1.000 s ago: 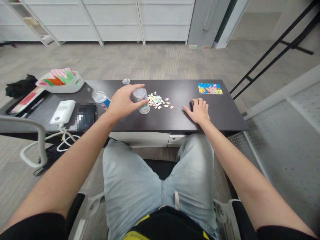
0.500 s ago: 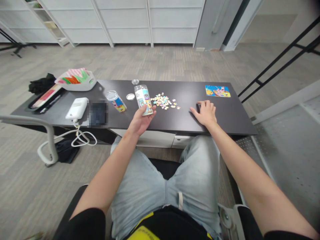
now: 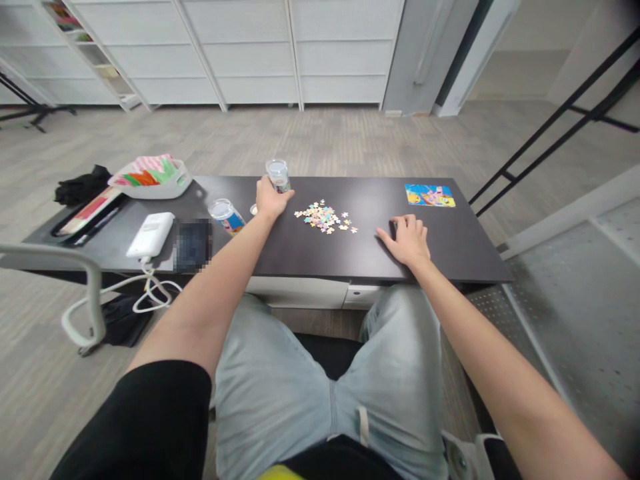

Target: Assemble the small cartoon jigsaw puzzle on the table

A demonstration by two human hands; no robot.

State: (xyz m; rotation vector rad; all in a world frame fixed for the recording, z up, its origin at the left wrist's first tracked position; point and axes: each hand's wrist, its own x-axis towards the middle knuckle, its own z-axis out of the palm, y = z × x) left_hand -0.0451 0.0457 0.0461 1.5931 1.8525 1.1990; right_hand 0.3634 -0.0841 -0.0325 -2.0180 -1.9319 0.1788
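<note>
At the far edge of the dark table (image 3: pixel 370 257), my left hand (image 3: pixel 271 199) is wrapped round a clear plastic jar (image 3: pixel 279 175) with a printed label. The jar stands upright; its lower part is partly hidden by my fingers. My right hand (image 3: pixel 409 239) lies on the table with its fingers spread, a small dark thing (image 3: pixel 393 230) under it that I cannot make out. Between my hands is a loose pile of pastel jigsaw pieces (image 3: pixel 323 217). A second jar (image 3: pixel 227 217) with a blue label stands left of my left forearm, which partly hides it.
A colourful cartoon card (image 3: pixel 430 195) lies at the right rear. On the left are a white basket (image 3: pixel 173 190) with coloured packets, a white power bank (image 3: pixel 151 235) with a cable, a blurred dark item (image 3: pixel 193 245) and a round lid (image 3: pixel 254 209).
My left hand has carried the jar away from me, from beside the puzzle pieces to the table's far edge. My right hand rests where it was. The view has tilted slightly up.
</note>
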